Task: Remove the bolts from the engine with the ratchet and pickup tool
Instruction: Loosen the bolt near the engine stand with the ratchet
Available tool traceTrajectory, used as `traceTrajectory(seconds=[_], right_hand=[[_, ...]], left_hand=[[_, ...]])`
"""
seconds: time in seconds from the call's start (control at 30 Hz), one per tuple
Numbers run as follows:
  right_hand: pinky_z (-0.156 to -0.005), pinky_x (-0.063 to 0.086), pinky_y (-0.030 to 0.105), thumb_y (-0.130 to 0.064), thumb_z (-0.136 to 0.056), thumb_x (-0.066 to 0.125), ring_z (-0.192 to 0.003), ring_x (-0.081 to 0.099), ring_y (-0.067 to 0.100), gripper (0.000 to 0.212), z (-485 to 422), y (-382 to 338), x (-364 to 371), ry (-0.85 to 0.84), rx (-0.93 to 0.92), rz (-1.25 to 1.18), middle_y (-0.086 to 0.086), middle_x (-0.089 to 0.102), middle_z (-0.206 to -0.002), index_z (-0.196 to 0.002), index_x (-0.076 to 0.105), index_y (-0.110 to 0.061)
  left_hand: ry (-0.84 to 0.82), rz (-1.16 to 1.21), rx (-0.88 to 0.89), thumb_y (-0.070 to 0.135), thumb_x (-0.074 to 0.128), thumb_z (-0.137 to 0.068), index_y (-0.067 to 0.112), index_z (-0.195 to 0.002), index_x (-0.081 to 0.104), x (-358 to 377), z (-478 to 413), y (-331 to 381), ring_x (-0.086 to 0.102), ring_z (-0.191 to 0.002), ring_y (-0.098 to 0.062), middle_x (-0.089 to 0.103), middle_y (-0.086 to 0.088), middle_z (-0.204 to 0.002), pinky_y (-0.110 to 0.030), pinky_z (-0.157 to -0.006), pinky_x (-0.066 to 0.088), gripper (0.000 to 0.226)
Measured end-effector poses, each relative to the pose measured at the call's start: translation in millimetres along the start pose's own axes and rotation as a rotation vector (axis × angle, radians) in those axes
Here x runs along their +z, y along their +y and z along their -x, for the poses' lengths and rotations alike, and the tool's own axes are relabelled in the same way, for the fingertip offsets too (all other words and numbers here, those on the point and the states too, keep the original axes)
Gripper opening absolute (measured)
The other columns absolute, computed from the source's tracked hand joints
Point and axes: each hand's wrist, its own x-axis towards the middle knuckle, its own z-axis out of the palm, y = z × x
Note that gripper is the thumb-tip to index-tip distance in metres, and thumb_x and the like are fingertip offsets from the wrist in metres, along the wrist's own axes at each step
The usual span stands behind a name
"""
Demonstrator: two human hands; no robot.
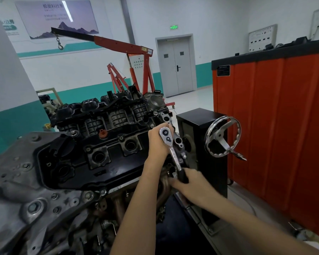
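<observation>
An engine [103, 137] with a black valve cover fills the left and middle of the head view. A chrome ratchet [170, 146] stands over the cover's right end, its round head up and its black grip pointing down toward me. My left hand [157, 140] wraps around the ratchet head from the left and steadies it. My right hand [190, 183] holds the black grip at the lower end. The bolt and socket under the ratchet head are hidden by my left hand. No pickup tool is visible.
The black engine stand column [201, 126] with a chrome handwheel [222, 137] is just right of the ratchet. An orange cabinet [276, 126] fills the right side. A red engine hoist [136, 57] stands behind the engine.
</observation>
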Motion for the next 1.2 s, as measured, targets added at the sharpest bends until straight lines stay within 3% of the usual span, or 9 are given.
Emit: traceTrajectory(seconds=[0.07,0.27,0.37,0.53,0.7,0.83,1.0,1.1,1.2], right_hand=[[-0.045,0.044,0.027,-0.026,-0.09,0.06,-0.04,0.052,0.018,0.028,0.5,-1.1,7.9,-0.037,-0.009,-0.042,0.007,0.056,-0.052,-0.066,0.05,-0.016],[-0.049,0.036,0.019,-0.027,-0.085,0.062,-0.055,0.051,0.011,0.018,-38.6,-11.0,-82.7,0.183,-0.09,0.724,-0.006,0.05,-0.061,-0.07,0.052,-0.023],[-0.059,0.043,0.028,-0.029,-0.084,0.061,-0.068,0.056,0.019,0.013,-57.0,-21.2,-116.9,0.269,-0.192,0.948,-0.004,0.052,-0.065,-0.075,0.059,-0.02],[-0.043,0.042,0.019,-0.024,-0.089,0.063,-0.044,0.051,0.007,0.017,-34.0,-1.3,-64.1,0.081,-0.064,0.436,-0.003,0.055,-0.056,-0.075,0.059,-0.015],[-0.041,0.04,0.026,-0.016,-0.091,0.059,-0.036,0.045,0.019,0.029,-6.8,-0.6,-3.4,-0.158,0.054,-0.203,0.007,0.049,-0.046,-0.065,0.051,-0.007],[-0.036,0.034,0.022,-0.018,-0.088,0.06,-0.031,0.043,0.01,0.028,-25.2,-3.9,-43.5,0.025,0.087,0.172,0.0,0.047,-0.045,-0.063,0.052,-0.011],[-0.06,0.044,0.027,-0.032,-0.084,0.061,-0.064,0.055,0.018,0.017,-56.2,-25.4,-103.1,0.187,-0.115,0.859,0.001,0.058,-0.068,-0.079,0.069,-0.018],[-0.054,0.038,0.024,-0.031,-0.084,0.062,-0.059,0.053,0.017,0.016,-52.3,-22.9,-92.7,0.211,-0.107,0.823,0.001,0.057,-0.065,-0.074,0.066,-0.019],[-0.042,0.038,0.022,-0.021,-0.087,0.062,-0.043,0.05,0.009,0.023,-31.4,-6.4,-50.7,0.111,0.032,0.38,0.001,0.054,-0.055,-0.065,0.056,-0.018]], left_hand=[[-0.045,-0.013,0.017,-0.01,0.054,-0.088,0.025,-0.05,0.028,-2.4,0.0,-1.2,0.024,-0.046,-0.003,0.029,0.013,-0.042,-0.015,-0.049,0.021,0.058],[-0.214,-0.142,0.023,-0.004,0.06,-0.088,0.02,-0.05,0.03,-17.2,-7.0,-3.8,0.026,-0.047,-0.006,0.03,0.01,-0.044,-0.023,-0.053,0.025,0.054],[-0.239,-0.199,0.07,-0.008,0.059,-0.082,0.019,-0.048,0.038,-11.2,-5.2,1.7,0.029,-0.047,-0.006,0.034,0.007,-0.047,-0.02,-0.05,0.024,0.049],[-0.006,-0.005,-0.024,-0.004,0.054,-0.09,0.024,-0.048,0.029,0.4,1.0,-1.6,0.023,-0.046,-0.005,0.027,0.011,-0.046,-0.019,-0.048,0.021,0.057],[0.012,-0.002,0.003,-0.007,0.053,-0.09,0.031,-0.048,0.026,5.4,3.5,0.4,0.022,-0.046,-0.003,0.027,0.012,-0.042,-0.015,-0.046,0.017,0.063],[-0.037,-0.09,0.024,0.007,0.061,-0.093,0.023,-0.051,0.027,-4.0,0.3,-2.2,0.026,-0.045,-0.004,0.03,0.011,-0.041,-0.016,-0.047,0.021,0.056],[-0.068,-0.098,0.111,0.017,0.066,-0.092,0.022,-0.051,0.03,-7.5,4.4,-0.5,0.028,-0.045,-0.004,0.031,0.011,-0.043,-0.013,-0.046,0.023,0.055],[-0.03,-0.031,0.042,0.019,0.06,-0.096,0.029,-0.048,0.029,-6.2,3.4,-1.7,0.029,-0.043,-0.003,0.032,0.012,-0.042,-0.012,-0.046,0.024,0.058],[0.0,0.059,0.018,0.009,0.056,-0.097,0.032,-0.049,0.03,-1.9,2.7,-3.6,0.032,-0.042,0.0,0.035,0.016,-0.041,-0.009,-0.047,0.027,0.059]])
